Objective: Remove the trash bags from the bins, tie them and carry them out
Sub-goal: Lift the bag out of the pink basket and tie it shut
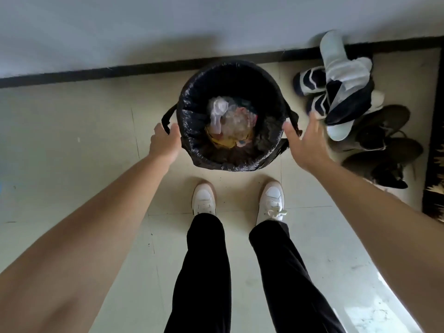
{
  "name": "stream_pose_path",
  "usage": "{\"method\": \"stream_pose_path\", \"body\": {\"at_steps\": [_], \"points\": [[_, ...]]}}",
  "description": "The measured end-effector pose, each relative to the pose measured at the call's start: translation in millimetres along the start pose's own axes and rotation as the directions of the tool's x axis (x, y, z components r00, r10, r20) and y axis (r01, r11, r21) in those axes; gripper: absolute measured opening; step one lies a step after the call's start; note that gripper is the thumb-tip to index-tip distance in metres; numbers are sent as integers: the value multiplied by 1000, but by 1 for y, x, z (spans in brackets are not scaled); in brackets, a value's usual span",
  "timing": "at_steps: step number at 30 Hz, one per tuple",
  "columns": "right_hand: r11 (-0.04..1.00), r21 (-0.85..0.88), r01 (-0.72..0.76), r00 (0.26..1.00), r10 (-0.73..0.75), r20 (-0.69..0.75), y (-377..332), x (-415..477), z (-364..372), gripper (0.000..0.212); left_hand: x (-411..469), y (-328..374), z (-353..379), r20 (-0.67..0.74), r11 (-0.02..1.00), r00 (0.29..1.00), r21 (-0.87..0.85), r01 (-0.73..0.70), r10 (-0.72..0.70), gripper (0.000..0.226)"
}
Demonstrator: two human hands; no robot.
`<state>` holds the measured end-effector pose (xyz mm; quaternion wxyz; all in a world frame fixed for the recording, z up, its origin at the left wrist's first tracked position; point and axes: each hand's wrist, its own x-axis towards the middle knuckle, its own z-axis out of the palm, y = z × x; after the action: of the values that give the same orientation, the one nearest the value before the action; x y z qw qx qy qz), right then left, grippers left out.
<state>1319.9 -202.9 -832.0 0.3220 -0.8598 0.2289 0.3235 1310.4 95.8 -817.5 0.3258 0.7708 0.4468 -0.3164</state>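
Black trash bag [230, 162] stands open and untied on the floor [72, 145] between your hands; removal step apparently beginning; left hand [165, 140] at its left handle [165, 118], grip not discernible; right hand [306, 143] spread, holding nothing; next: grasp both handles, lift.

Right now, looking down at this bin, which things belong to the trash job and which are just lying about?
Job: black trash bag, rubbish inside it, left handle by the left hand, right handle by the right hand.
Lying about: slippers and trainers piled by the wall, dark shoes, mat edge.
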Motion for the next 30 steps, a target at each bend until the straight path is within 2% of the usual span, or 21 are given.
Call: {"method": "stream_pose_path", "body": {"at_steps": [3, 5, 6, 8, 10, 12, 14, 16, 18, 19, 20, 22, 23, 24, 26, 27, 30], "points": [[940, 236, -245, 968, 249, 14, 11, 35, 41, 81, 51, -24, 29, -24, 986, 991, -103, 131, -134, 59], [850, 376, -369, 923, 384, 39, 20, 55, 58, 80, 74, -36, 41, 48, 916, 964, -302, 264, -262, 62], [808, 436, -397, 906, 420, 47, 24, 62, 64, 75, 82, -39, 46, 133, 842, 948, -435, 319, -290, 63], [773, 516, -369, 905, 425, 11, 27, 69, 70, 61, 89, -43, 49, 293, 674, 935, -652, 347, -197, 57], [800, 522, -297, 913, 398, -92, 26, 67, 69, 49, 89, -43, 49, 212, 612, 967, -749, 255, -143, 41], [819, 526, -229, 902, 382, -201, 17, 57, 56, 43, 83, -35, 39, -51, 631, 976, -770, 98, -214, 16], [840, 538, -74, 911, 276, -306, -6, 42, 38, 33, 72, -17, 21, -336, 662, 924, -737, -138, -182, 7], [847, 512, 143, 915, 84, -394, -37, 20, 24, 25, 40, 13, 5, -519, 647, 854, -636, -421, 46, 16], [823, 466, 324, 901, -118, -417, -67, -5, 20, 18, -1, 39, 0, -523, 611, 769, -487, -624, 368, 28], [834, 414, 364, 899, -198, -391, -78, -15, 22, 15, -14, 47, 4, -457, 634, 743, -399, -663, 489, 30], [861, 349, 370, 906, -251, -342, -86, -19, 23, 13, -21, 55, 8, -357, 684, 746, -305, -662, 563, 30], [910, 261, 322, 930, -253, -265, -93, -20, 20, 18, -23, 62, 9, -195, 797, 822, -206, -568, 535, 29], [920, 252, 301, 930, -226, -289, -94, -18, 14, 24, -22, 65, 5, -193, 816, 849, -235, -527, 493, 27], [914, 275, 298, 917, -195, -347, -96, -17, 6, 30, -21, 68, -3, -250, 808, 857, -295, -510, 450, 26], [871, 375, 317, 889, -134, -439, -101, -16, -9, 31, -26, 74, -20, -394, 732, 837, -425, -532, 379, 21], [861, 395, 320, 887, -126, -444, -102, -18, -14, 28, -26, 74, -26, -411, 707, 841, -472, -527, 352, 20], [867, 384, 317, 899, -145, -414, -102, -27, -20, 28, -27, 63, -28, -321, 717, 901, -550, -429, 292, 14]]}}
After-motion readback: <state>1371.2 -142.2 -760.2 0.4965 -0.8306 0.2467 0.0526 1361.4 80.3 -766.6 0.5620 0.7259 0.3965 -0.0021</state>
